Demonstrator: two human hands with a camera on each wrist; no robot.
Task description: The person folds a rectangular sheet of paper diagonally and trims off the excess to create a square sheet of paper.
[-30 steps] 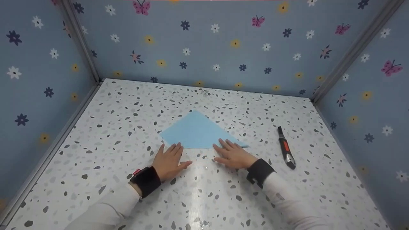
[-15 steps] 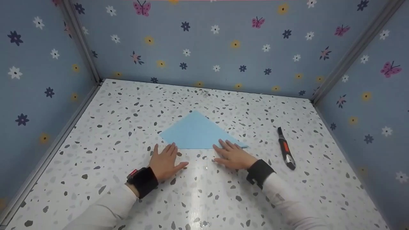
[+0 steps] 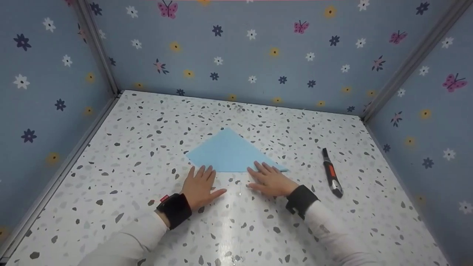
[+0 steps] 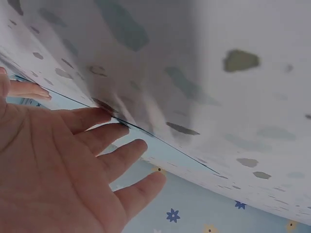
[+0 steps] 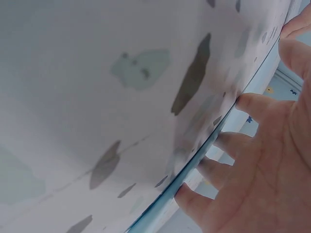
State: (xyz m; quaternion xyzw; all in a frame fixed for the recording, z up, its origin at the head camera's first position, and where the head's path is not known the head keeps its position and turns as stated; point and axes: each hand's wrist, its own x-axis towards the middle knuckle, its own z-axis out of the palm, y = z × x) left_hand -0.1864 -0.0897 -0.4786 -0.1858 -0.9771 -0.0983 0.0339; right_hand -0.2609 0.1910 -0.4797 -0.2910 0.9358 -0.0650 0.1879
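A light blue sheet of folded paper (image 3: 229,151) lies flat on the speckled table, its straight folded edge toward me and a peak pointing away. My left hand (image 3: 199,187) is spread with straight fingers, the fingertips at the near left part of that edge. On the right, my right hand (image 3: 271,180) rests its straight fingers on the paper near its right corner. In the left wrist view, the left fingertips (image 4: 141,145) reach the paper's edge. The right wrist view has the right fingertips (image 5: 182,191) along the fold. Neither hand grips anything.
A black and red utility knife (image 3: 332,175) lies on the table (image 3: 147,122) to the right of the right hand. Blue flower-and-butterfly panels (image 3: 244,48) wall the table at the back and both sides. Black bands (image 3: 303,197) wrap both wrists.
My left hand slid left along the paper's near edge, then came back to the right. The right hand stays on the paper, which keeps its place.
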